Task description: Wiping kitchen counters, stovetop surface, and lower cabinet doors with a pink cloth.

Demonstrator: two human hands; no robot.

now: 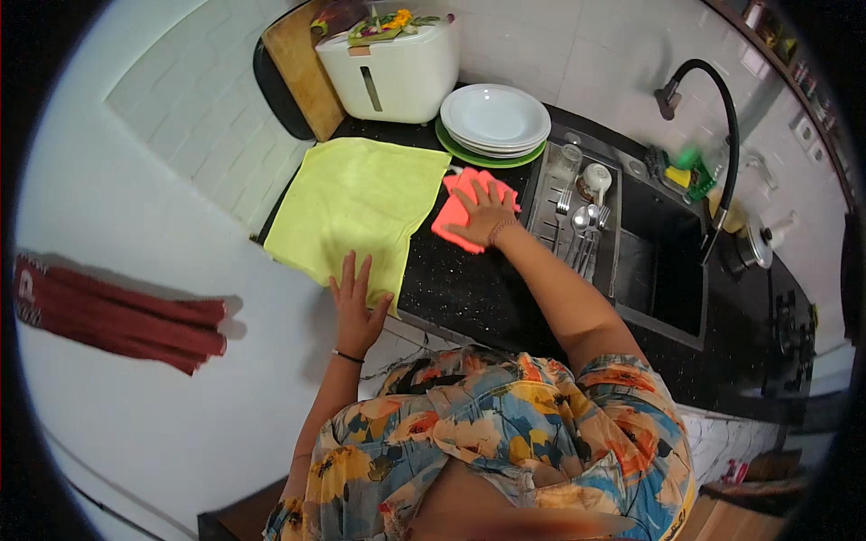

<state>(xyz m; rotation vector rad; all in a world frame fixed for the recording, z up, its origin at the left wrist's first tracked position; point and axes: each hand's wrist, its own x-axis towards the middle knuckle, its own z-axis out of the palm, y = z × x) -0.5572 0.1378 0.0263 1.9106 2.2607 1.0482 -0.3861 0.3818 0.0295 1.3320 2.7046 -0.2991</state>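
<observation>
My left hand (358, 302), fingers spread, lies at the front edge of a yellow cloth (347, 203) spread on the black countertop (456, 302). My right hand (483, 216) rests flat, fingers apart, on a crumpled pink cloth (456, 230) just right of the yellow one. Beside it, a steel drainer (541, 216) over the sink holds a glass (567, 160), a white cup (595, 180), forks and spoons (582, 225). Behind the pink cloth, a stack of white plates (494, 115) sits on a green plate (483, 162).
A white container (388, 77) and wooden board (307, 81) stand at the back. The black sink basin (663, 279) and faucet (729, 135) are at right, with a pot (749, 243) and stove (794, 338) beyond. A red towel (117, 316) hangs on the left.
</observation>
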